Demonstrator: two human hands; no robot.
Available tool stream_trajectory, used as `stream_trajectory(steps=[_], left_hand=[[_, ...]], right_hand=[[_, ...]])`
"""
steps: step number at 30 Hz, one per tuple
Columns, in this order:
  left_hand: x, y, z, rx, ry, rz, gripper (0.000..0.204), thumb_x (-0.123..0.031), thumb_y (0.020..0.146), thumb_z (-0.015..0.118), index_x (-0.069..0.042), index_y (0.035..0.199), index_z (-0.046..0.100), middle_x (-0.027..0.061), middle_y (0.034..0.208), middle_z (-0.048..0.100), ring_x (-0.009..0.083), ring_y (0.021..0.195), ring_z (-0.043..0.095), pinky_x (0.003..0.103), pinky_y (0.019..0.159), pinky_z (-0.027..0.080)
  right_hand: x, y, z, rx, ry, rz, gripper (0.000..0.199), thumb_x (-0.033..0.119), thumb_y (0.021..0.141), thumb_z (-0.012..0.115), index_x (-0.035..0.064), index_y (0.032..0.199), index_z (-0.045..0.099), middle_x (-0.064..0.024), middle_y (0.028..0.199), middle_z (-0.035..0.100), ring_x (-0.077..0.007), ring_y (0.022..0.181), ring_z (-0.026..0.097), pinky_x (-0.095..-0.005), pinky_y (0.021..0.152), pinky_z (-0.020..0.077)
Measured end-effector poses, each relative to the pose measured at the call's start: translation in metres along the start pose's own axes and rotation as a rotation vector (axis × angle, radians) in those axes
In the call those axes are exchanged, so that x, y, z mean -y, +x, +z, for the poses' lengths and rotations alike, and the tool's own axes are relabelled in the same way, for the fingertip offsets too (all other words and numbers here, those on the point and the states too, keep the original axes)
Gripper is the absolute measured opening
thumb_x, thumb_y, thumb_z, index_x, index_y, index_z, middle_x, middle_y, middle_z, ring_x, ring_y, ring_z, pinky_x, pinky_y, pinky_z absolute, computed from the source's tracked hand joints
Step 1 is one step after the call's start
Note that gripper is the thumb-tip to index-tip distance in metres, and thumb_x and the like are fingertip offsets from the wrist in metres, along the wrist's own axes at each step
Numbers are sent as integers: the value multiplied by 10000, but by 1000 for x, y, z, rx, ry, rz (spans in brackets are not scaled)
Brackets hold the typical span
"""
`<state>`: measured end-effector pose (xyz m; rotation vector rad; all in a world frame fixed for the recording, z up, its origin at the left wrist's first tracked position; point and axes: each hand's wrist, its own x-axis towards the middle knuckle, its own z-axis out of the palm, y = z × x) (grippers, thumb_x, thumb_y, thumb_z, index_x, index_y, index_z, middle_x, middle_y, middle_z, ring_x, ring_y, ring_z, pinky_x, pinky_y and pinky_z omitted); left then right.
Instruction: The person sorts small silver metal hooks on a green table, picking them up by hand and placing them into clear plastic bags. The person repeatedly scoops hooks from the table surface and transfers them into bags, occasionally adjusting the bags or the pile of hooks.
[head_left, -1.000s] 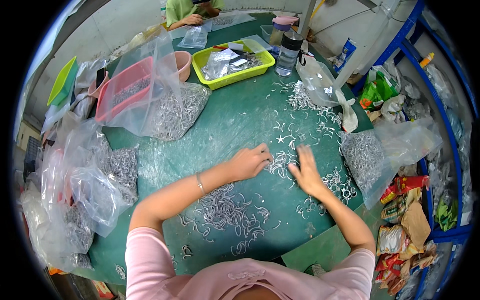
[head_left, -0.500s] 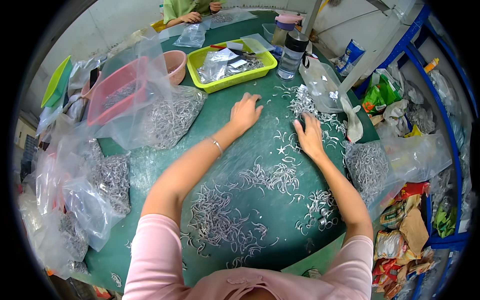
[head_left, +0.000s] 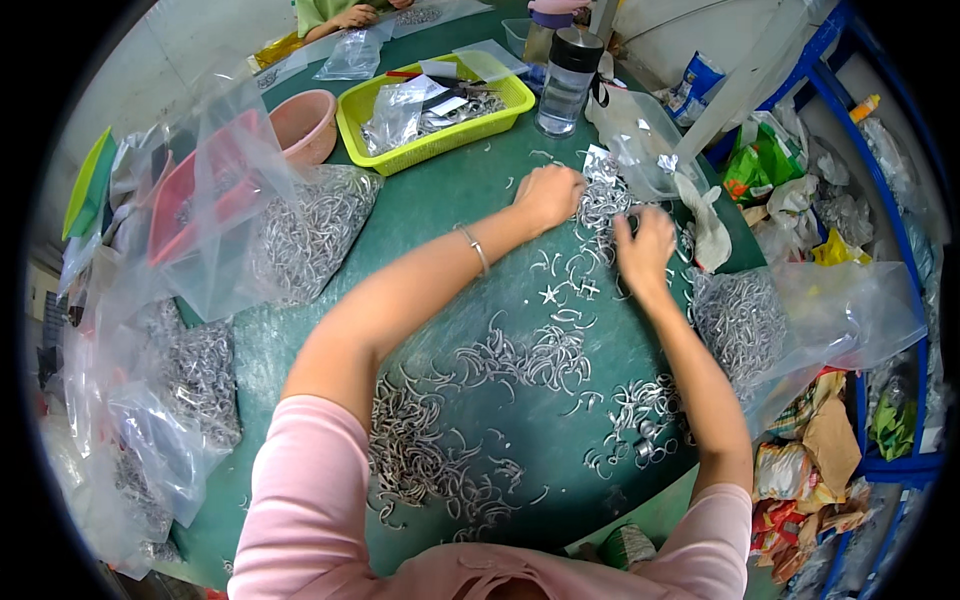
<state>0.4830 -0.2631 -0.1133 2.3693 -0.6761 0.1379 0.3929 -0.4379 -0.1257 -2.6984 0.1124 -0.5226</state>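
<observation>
A heap of small curved metal pieces [head_left: 603, 200] lies on the green tabletop [head_left: 420, 310] toward the far right. My left hand [head_left: 553, 197] is at the left side of this heap, its fingers curled inward; anything in them is hidden. On the heap's near right side is my right hand [head_left: 646, 245], thumb apart from its bent fingers, with no piece visible in it. More curved pieces [head_left: 540, 358] are strewn across the middle. A larger, darker pile [head_left: 410, 440] lies near my left elbow, and a smaller cluster [head_left: 640, 410] lies beside my right forearm.
A yellow basket [head_left: 430, 150] of bags and metal parts stands at the back, beside a water bottle [head_left: 571, 85]. Bags of metal pieces [head_left: 315, 225] and pink tubs line the left. Another filled bag [head_left: 740, 320] sits right. Across the table are another person's hands [head_left: 357, 16].
My left hand has moved right to the heap, its fingers curling in. My right hand has shifted slightly right beside the heap. The view has turned a little.
</observation>
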Motion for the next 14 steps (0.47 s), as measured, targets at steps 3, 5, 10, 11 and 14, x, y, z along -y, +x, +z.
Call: stream_trajectory(steps=[3, 5, 10, 11, 14], left_hand=[[-1, 6, 1, -132, -38, 72, 288, -251, 856, 616, -124, 1112, 649, 168, 1008, 677, 368, 932, 638, 457, 825, 509], [10, 13, 3, -29, -14, -36, 287, -241, 855, 614, -118, 1112, 648, 167, 1016, 675, 373, 933, 635, 460, 830, 507], [-5, -26, 5, 20, -38, 28, 327, -172, 866, 585, -121, 1186, 625, 191, 1066, 657, 384, 953, 625, 463, 853, 496], [-1, -39, -1, 35, -45, 45, 335, -165, 862, 592, -120, 1193, 621, 193, 1069, 656, 384, 964, 622, 461, 860, 494], [2, -78, -28, 108, -30, 90, 390, -156, 850, 613, -98, 1235, 591, 206, 1094, 649, 366, 1026, 611, 436, 894, 487]], right_hand=[[-21, 17, 10, -123, -182, 72, 604, 426, 895, 563, -69, 1232, 481, -253, 1373, 418, -392, 1308, 353, -538, 1064, 271], [-10, 20, 17, -35, -143, 40, 651, 454, 905, 540, -79, 1268, 453, -252, 1400, 398, -395, 1324, 341, -549, 1076, 260], [9, -11, 4, 139, 208, -75, 662, 413, 929, 525, -71, 1352, 367, -258, 1385, 418, -402, 1307, 375, -521, 1102, 242], [17, -17, -1, 174, 253, -83, 665, 408, 927, 532, -67, 1359, 360, -257, 1383, 421, -404, 1305, 378, -512, 1106, 238], [29, -42, 7, 208, 375, -145, 696, 417, 922, 538, -44, 1398, 327, -249, 1416, 397, -395, 1326, 361, -509, 1116, 218]])
